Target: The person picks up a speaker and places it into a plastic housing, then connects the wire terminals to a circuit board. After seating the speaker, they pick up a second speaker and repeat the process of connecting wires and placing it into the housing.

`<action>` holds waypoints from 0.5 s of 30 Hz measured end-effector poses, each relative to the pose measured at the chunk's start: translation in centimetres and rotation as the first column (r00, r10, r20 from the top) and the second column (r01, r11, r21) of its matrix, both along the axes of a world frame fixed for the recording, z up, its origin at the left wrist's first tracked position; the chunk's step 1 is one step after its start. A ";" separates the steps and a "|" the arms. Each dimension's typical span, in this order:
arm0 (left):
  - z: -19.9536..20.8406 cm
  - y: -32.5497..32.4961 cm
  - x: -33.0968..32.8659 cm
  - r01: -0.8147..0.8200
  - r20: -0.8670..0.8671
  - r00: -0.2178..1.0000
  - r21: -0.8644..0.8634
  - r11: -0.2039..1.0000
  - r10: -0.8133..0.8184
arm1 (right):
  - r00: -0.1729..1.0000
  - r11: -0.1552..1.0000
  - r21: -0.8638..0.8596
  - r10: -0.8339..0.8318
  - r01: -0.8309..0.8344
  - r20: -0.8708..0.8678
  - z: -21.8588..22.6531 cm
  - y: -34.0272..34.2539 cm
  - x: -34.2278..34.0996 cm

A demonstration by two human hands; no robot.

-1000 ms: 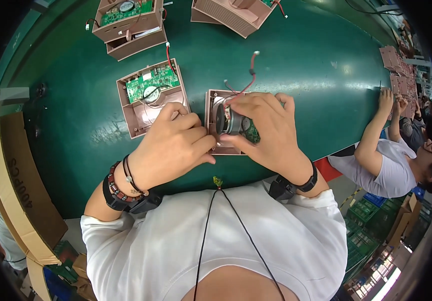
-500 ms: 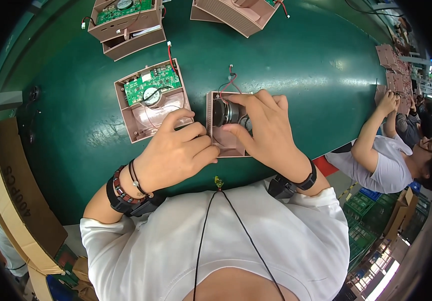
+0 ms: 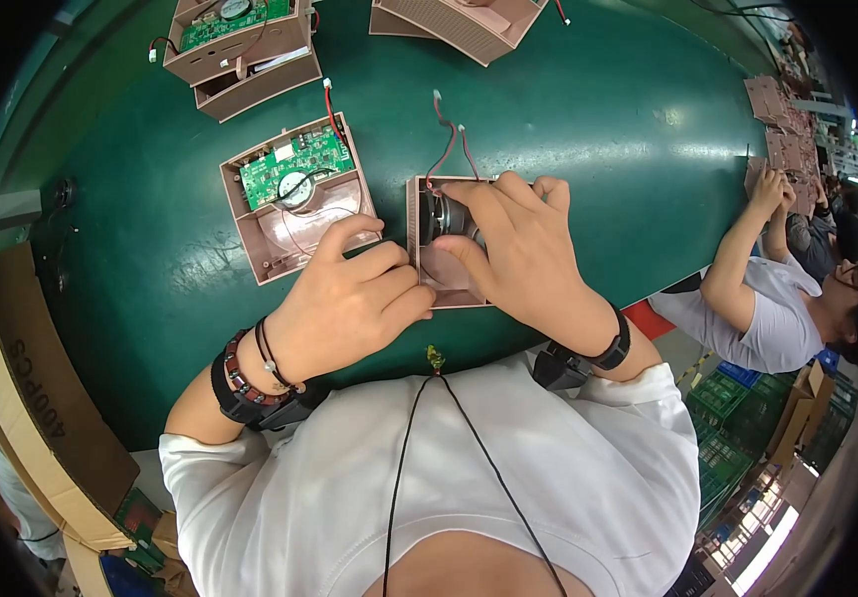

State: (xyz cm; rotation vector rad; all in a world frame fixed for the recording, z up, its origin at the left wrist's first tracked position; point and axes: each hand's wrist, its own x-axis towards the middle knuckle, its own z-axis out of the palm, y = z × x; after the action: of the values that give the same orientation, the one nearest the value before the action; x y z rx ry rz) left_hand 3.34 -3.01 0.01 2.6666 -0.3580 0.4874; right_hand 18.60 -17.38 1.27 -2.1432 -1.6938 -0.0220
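A pink plastic housing shell (image 3: 441, 284) lies on the green table (image 3: 598, 159) right in front of me. My right hand (image 3: 523, 254) grips a round dark speaker (image 3: 446, 216) inside it, thumb and fingers around the part. Red and black wires (image 3: 447, 139) run up from the speaker onto the table. My left hand (image 3: 349, 303) holds the shell's left edge with its fingertips. Just left of it sits another open pink housing (image 3: 294, 199) with a green circuit board (image 3: 294, 164) in its upper half.
More pink housings stand at the far edge (image 3: 240, 45), and another (image 3: 459, 20) beside them. A cardboard box (image 3: 21, 378) lines the left side. A person in a white shirt (image 3: 767, 298) works at the right, near a stack of pink parts (image 3: 782, 124).
My right hand has slid lower over the speaker and its wires now lie straighter up the table. My left hand shifted to the shell's left edge.
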 end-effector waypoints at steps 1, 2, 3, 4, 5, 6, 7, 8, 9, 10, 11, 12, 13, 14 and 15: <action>0.0 0.0 0.0 -0.004 -0.002 1.000 -0.006 1.000 0.004 | 1.000 1.000 -0.010 -0.003 0.003 0.009 0.1 0.1 0.0; 0.1 0.1 0.1 -0.007 -0.005 1.000 -0.013 1.000 0.007 | 1.000 1.000 -0.011 -0.005 0.005 0.007 0.3 0.1 0.0; 0.1 0.1 0.1 -0.011 -0.008 1.000 -0.019 1.000 0.011 | 1.000 1.000 -0.031 -0.004 0.005 0.002 0.5 0.2 0.0; 0.1 0.1 0.1 -0.009 -0.010 1.000 -0.021 1.000 0.008 | 1.000 0.999 -0.050 -0.004 0.004 -0.003 0.7 0.3 0.1; 0.1 0.1 0.1 -0.007 -0.004 1.000 -0.015 1.000 0.007 | 1.000 0.998 -0.069 -0.003 0.003 -0.009 0.8 0.3 0.1; 0.1 0.1 0.0 -0.008 0.004 1.000 -0.008 1.000 0.008 | 1.000 0.998 -0.070 -0.004 0.003 -0.009 0.9 0.4 0.2; 0.1 0.2 0.0 -0.009 0.012 1.000 -0.002 1.000 0.009 | 1.000 0.997 -0.074 0.009 -0.010 -0.007 0.9 0.5 0.2; 0.1 0.2 0.0 -0.009 0.011 1.000 -0.002 1.000 0.009 | 1.000 0.997 -0.078 0.022 -0.023 -0.006 0.9 0.6 0.3; 0.1 0.2 0.1 -0.016 0.014 1.000 0.001 1.000 0.016 | 0.999 0.996 -0.082 0.035 -0.036 -0.004 0.9 0.7 0.4; 0.2 0.3 0.1 -0.023 0.017 1.000 0.005 1.000 0.023 | 0.999 0.996 -0.082 0.036 -0.036 -0.005 0.9 0.8 0.5; 0.2 0.3 0.2 -0.029 0.019 0.999 0.010 1.000 0.029 | 0.999 0.995 -0.087 0.039 -0.040 -0.012 0.9 0.7 0.6; 0.2 0.3 0.1 -0.029 0.019 0.999 0.011 1.000 0.028 | 0.999 0.995 -0.092 0.043 -0.045 -0.018 0.9 0.7 0.7; 0.2 0.4 0.1 -0.026 -0.002 1.000 0.014 1.000 0.026 | 0.999 0.994 -0.096 0.048 -0.050 -0.024 0.9 0.7 0.8; 0.2 0.4 0.0 -0.024 -0.022 0.999 0.017 1.000 0.024 | 0.999 0.994 -0.094 0.047 -0.049 -0.024 1.0 0.8 0.7; 0.2 0.5 -0.1 -0.022 -0.042 0.999 0.020 1.000 0.022 | 0.999 0.994 -0.102 0.044 -0.046 -0.020 1.1 0.7 0.6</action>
State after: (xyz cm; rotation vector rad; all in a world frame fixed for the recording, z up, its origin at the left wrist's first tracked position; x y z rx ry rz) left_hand 3.25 -2.55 0.25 2.6978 -0.3227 0.4352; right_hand 19.21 -16.65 2.41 -2.1702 -1.7681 0.0985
